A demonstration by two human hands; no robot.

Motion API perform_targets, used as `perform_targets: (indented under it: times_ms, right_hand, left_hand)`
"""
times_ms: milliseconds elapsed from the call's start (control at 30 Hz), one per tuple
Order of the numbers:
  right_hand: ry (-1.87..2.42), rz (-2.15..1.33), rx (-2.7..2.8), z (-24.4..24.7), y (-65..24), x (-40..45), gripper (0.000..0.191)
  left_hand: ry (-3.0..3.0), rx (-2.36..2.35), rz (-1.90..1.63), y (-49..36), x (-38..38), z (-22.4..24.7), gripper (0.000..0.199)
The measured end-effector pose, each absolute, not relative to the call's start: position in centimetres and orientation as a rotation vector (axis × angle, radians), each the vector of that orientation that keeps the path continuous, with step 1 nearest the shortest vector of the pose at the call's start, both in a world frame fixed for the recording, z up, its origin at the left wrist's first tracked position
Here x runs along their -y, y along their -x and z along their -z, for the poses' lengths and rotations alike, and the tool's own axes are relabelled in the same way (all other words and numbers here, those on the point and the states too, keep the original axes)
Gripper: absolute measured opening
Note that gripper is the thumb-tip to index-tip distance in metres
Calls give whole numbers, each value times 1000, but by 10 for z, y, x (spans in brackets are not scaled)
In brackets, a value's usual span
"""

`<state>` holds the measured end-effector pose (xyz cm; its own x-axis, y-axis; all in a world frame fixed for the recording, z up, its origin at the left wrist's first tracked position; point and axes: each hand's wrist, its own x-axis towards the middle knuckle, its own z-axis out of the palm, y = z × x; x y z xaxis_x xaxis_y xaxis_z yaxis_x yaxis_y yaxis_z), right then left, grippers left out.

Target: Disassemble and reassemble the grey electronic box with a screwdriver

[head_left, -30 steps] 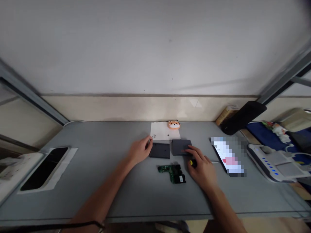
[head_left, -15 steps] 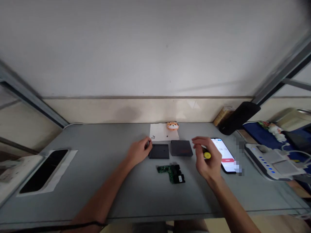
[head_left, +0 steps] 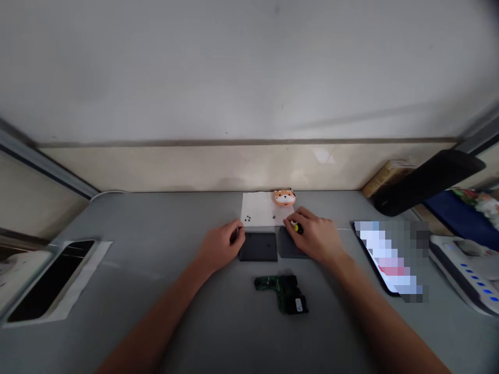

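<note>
Yellow-and-black screwdriver (head_left: 298, 228) held sideways, dark tray (head_left: 258, 246) lying flat, dark box (head_left: 290, 246) just beside it

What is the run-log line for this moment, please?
left hand: at left edge of dark panel | right hand: holds yellow-ended tool over dark box | circuit board: on desk

The desk (head_left: 187, 311) is showing a smooth, dull grey finish, the sheet (head_left: 255, 208) is looking like matt white paper, and the left-side phone (head_left: 54, 280) is gleaming glossy black.
</note>
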<state>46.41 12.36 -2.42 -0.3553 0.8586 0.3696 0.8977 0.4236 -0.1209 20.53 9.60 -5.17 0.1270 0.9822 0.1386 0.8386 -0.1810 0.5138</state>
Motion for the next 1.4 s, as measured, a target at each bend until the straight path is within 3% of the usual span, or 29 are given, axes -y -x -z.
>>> perform_targets:
  times_ms: [300,567,867,1100,1400]
  right_hand:
    - [1441,82,2318,34,-464,-129,34]
    - [1485,22,2337,30,-465,-129,33]
    - [1527,-30,2480,16,-465,-129,34]
    - [1602,-95,2472,11,-463,-127,32]
    - [1622,-106,2456,8,-467,-127,35]
  left_hand:
    - [-2142,-1802,-816,-204,-95,53,40]
    - [-2322,-1804,-739,-201,-98,55,45]
    - [-2397,-1853,-739,-202,-100,58,35]
    - [-2315,-1697,-908,-199,-99,61,33]
    - [-2291,-1595,-879,-200,-96,60,34]
